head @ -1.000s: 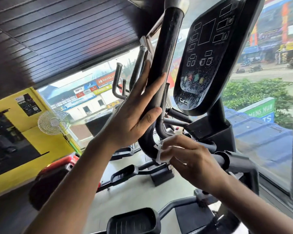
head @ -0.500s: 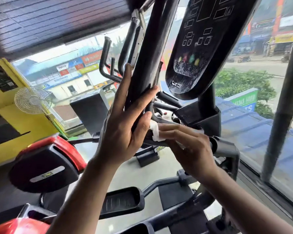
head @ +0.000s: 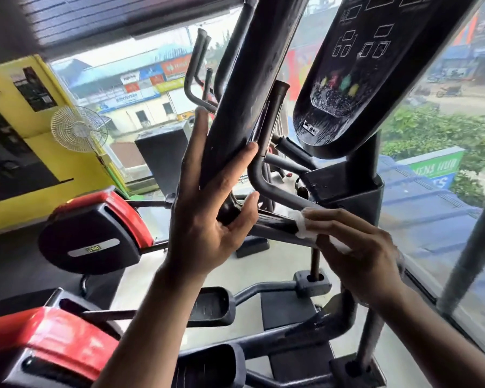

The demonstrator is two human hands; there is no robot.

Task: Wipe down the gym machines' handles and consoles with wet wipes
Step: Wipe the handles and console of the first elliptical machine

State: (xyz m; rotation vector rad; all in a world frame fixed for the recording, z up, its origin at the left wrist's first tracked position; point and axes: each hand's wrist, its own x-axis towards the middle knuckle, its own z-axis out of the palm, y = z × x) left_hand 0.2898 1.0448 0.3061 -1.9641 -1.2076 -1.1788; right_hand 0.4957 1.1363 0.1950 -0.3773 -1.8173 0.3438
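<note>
Wet wipe (head: 305, 225) pinched under right hand (head: 359, 247) on the bar (head: 275, 223); left hand (head: 207, 219), fingers straight, braces the handle (head: 235, 113).

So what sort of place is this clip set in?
Most likely a gym, upstairs by street-facing windows. An elliptical's console and padded handle fill the view, foot pedals sit below, and more red-and-black machines stand to the left.
</note>
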